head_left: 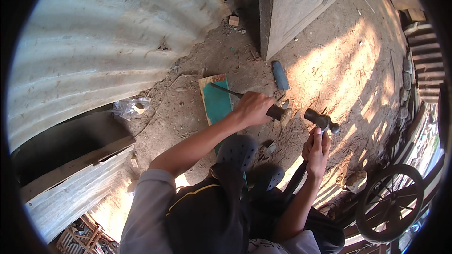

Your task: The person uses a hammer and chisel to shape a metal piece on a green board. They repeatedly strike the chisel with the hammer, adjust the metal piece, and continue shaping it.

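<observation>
A: State the pose of the arms.
B: The left forearm (200, 145) reaches in from the lower left, and the left hand (254, 108) is closed round the handle of a chisel (228, 91). The right forearm (301, 207) rises from the lower edge; the right hand (318, 150) is closed on a hammer (322, 121), gripping high, thumb just below the head.

A: Tools, condition and position?
B: Chisel: slim dark blade, dark handle, ragged pale butt. It points to the upper left, tip over the far end of the board (216, 105); contact cannot be confirmed. Hammer: dark metal head, near the chisel's butt but apart from it, on its right.

A: The board?
B: On the dirt floor (172, 129). Teal face, bare wood along the far and left edges. A grey perforated shoe (238, 150) hides part of it.

A: Containers?
B: Crumpled clear plastic (123, 107), left of the board, with a wood block (139, 108); inside or on top, I cannot tell.
</observation>
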The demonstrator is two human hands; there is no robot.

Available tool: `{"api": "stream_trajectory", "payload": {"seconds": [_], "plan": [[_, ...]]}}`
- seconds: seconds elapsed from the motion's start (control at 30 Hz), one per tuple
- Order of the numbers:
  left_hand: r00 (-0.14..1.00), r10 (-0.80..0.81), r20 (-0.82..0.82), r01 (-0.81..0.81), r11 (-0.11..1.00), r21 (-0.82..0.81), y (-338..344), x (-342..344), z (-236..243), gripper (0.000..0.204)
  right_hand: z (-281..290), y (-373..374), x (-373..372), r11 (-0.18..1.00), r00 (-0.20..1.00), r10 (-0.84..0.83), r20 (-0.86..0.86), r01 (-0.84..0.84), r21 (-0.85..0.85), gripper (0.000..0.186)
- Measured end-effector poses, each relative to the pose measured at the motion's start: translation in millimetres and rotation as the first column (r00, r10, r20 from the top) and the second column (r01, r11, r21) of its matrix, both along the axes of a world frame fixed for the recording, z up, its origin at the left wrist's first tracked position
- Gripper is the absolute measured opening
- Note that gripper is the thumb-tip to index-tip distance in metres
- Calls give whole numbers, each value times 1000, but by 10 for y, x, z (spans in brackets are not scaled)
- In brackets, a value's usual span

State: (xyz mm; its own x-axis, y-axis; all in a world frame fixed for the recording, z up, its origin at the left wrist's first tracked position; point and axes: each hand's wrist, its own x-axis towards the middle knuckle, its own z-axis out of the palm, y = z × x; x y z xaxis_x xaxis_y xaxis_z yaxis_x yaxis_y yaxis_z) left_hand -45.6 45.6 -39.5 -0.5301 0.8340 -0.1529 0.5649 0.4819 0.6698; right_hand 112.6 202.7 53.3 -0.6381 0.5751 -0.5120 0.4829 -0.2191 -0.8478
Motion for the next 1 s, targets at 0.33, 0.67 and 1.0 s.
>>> {"api": "stream_trajectory", "payload": {"seconds": [0.33, 0.67, 1.0], "plan": [[999, 21, -36, -17, 994, 111, -49, -68, 39, 25, 59, -38, -26, 1000, 1000, -5, 18, 5, 11, 30], [997, 40, -69, -23, 973, 230, -101, -120, 16, 26, 11, -31, -9, 1000, 1000, 4, -12, -4, -4, 29], [995, 81, -54, -66, 968, 241, -40, -103, 68, 26, 107, -60, -57, 1000, 1000, 12, 1, -12, -20, 30]]}}
